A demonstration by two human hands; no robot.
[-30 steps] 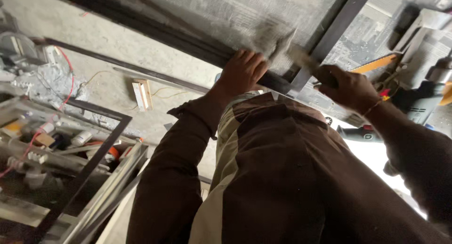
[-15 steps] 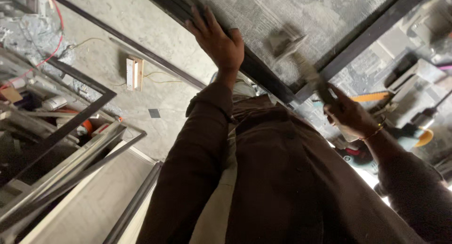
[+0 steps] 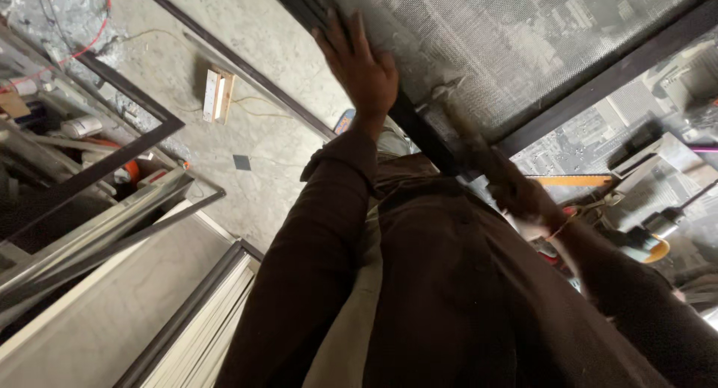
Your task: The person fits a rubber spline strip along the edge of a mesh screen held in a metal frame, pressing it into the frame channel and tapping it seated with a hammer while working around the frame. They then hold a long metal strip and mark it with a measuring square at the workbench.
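The left hand [image 3: 363,66], upper middle of the frame, lies flat with fingers spread on the dark frame [image 3: 419,126] bordering the mesh panel [image 3: 523,51]. The right hand [image 3: 527,201], right of centre and blurred, is closed around a tool handle [image 3: 479,152] that slants up toward the frame's corner. A wood block [image 3: 217,96] lies on the floor [image 3: 284,29], upper left.

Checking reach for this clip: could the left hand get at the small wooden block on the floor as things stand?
Probably not without moving. The left hand lies flat on the dark frame bar by the mesh panel, arm outstretched. The wooden block lies well off to the side on the concrete floor. Nothing blocks the way.
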